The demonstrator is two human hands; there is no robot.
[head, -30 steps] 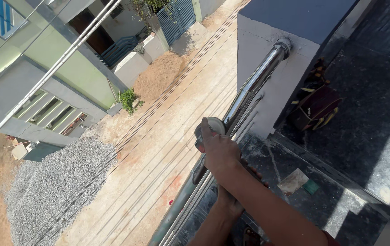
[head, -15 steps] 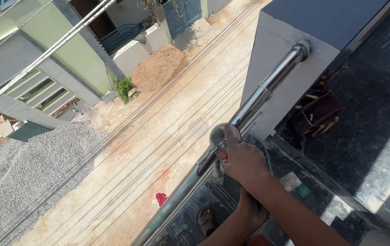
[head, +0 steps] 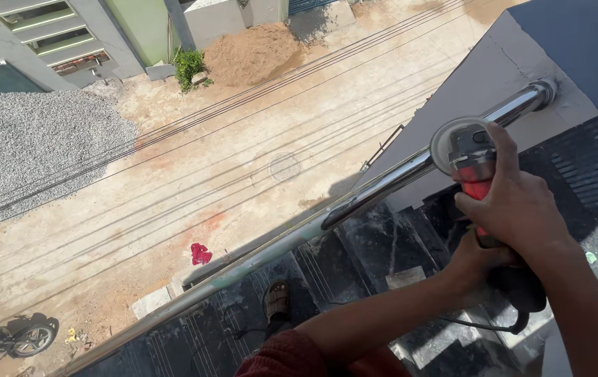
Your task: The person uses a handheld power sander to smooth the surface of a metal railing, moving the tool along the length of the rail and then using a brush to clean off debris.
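Grinder: your angle grinder [head: 472,167], red body with a round guard at its head, sits at the right of the frame, its disc against the rail.
Right hand: your right hand [head: 515,202] is clamped over the red body, fingers wrapped round it just behind the guard.
Left hand: your left hand [head: 477,262] grips the grinder lower down, near its dark rear end, largely hidden behind the right hand.
Cord: a black cord [head: 484,327] trails from the rear end at lower right.
Rail: the shiny steel rail [head: 355,202] runs diagonally from lower left to a wall at upper right.
Stairs: dark stone stairs [head: 383,244] lie below the rail, a sandalled foot [head: 278,301] on one.
Street: far below, a dusty street [head: 173,181] with a gravel heap [head: 26,143] at upper left, a red scrap [head: 200,253] and a motorbike [head: 5,338] at lower left.
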